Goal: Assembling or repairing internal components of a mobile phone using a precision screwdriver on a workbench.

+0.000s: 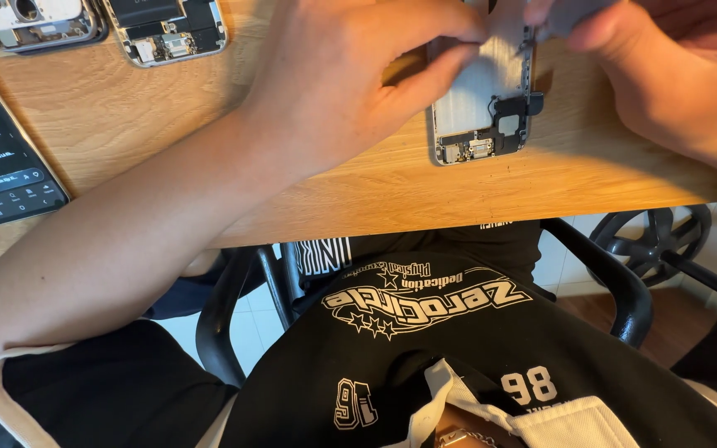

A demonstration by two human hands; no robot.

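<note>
Clearly, the opened phone (485,104) near the surface (392,187) edge is pinched by the left hand (350,79); the right hand (665,70) grips a grey tool (570,15), whose slip could tear fragile parts.

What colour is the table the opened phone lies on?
Light wood-grain tan table, seen in the head view.

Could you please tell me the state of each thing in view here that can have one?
Opened phone: back off, insides exposed, flat on the wooden table.
Left hand: fingers pinching the phone's left edge.
Right hand: holding a grey tool at its top.
Two other opened phones: lying untouched, top left.
Dark device: screen lit.
</note>
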